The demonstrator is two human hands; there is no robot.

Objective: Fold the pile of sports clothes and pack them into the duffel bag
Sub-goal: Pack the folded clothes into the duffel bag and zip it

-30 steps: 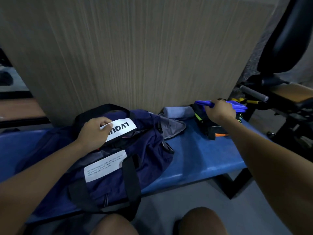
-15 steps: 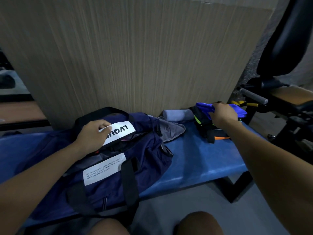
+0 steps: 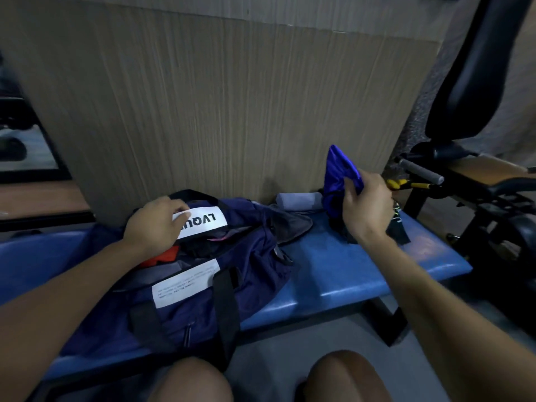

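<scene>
My right grip (image 3: 366, 205) has lifted the bright blue garment (image 3: 340, 177) off the dark pile (image 3: 396, 226) just below it, fingers bunched round it, while my left grip (image 3: 156, 226) holds the duffel bag (image 3: 203, 274) open, ready for packing.

Navy duffel bag (image 3: 232, 274) lies open at bench's left end (orange inside); bright blue garment (image 3: 340, 175) held bunched above right end.

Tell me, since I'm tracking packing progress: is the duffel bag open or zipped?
Open. The left hand holds back the duffel bag flap, showing orange cloth inside.
</scene>
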